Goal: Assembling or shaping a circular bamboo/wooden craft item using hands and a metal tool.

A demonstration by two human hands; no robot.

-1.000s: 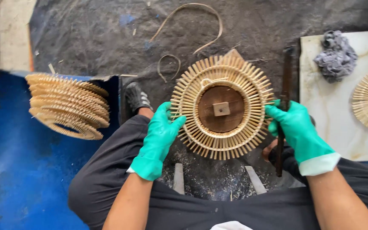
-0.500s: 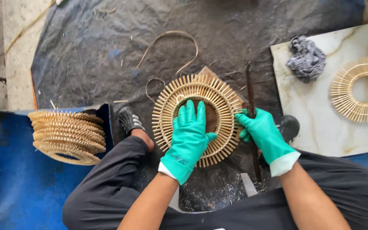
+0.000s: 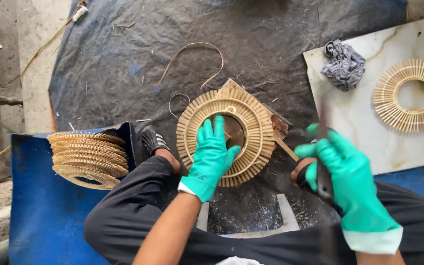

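A round ring of pale bamboo slats (image 3: 251,122) lies on a wooden block (image 3: 278,122) over the dark tarp. My left hand (image 3: 211,157), in a green glove, presses flat on the ring's near side, fingers spread over its open centre. My right hand (image 3: 342,172), also green-gloved, is to the right of the ring and grips a dark, blurred blade-like tool (image 3: 323,179) pointing up and down. A thin wooden stick (image 3: 285,147) juts out from under the ring toward that hand.
A stack of finished slat rings (image 3: 88,158) rests on a blue sheet (image 3: 35,216) at left. A pale board (image 3: 364,122) at right carries another ring (image 3: 410,95) and a grey rag (image 3: 343,64). Curved cane strips (image 3: 192,56) lie on the tarp (image 3: 114,59). My black shoe (image 3: 154,140) sits beside the ring.
My left hand went from the ring's left edge to flat on top of it. My right hand left the ring's right edge, took hold of the dark tool and drew back to the right.
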